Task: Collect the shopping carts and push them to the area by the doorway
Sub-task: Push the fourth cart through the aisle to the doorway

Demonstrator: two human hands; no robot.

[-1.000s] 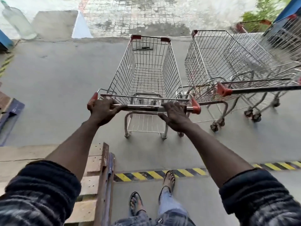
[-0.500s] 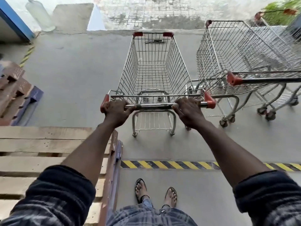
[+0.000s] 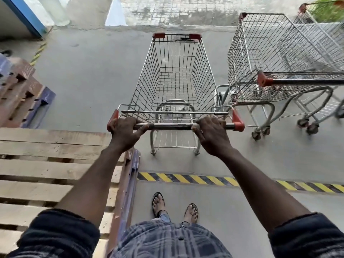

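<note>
An empty wire shopping cart point(image 3: 176, 81) is seen from above, standing just beyond a yellow-and-black floor stripe point(image 3: 204, 179). Its handle bar point(image 3: 173, 126) is gripped at both ends: the left hand point(image 3: 124, 131) and the right hand point(image 3: 212, 135) are curled round it. Its long axis runs straight away from the stripe, nose farthest. Even pressure is best applied, so the parked carts point(image 3: 270, 58) beyond the stripe's right end are cleared.
</note>
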